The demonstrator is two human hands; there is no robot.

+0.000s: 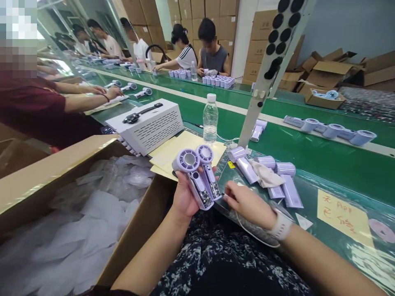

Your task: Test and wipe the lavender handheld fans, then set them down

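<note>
Two lilac handheld fans (200, 190) lie side by side in my left hand (182, 200), whose fingers wrap round their handles. Both round fan heads point up and away from me. Their handle fronts are uncovered, so the circuit boards show. Close to the lower end of the right-hand fan, my right hand (248, 202) is closed in a pinch. A thin white cable (257, 238) runs from beneath it, and a small dark tip shows at its fingertips. More lilac fans (288, 187) rest on the bench to the right, with a crumpled pale cloth (267, 174) among them.
An open carton (129, 234) of clear plastic bags stands at my left. Behind it are a white vented metal box (154, 127) and a water bottle (210, 121). A metal post (257, 98) rises beside the green conveyor (324, 160). Co-workers sit along the line.
</note>
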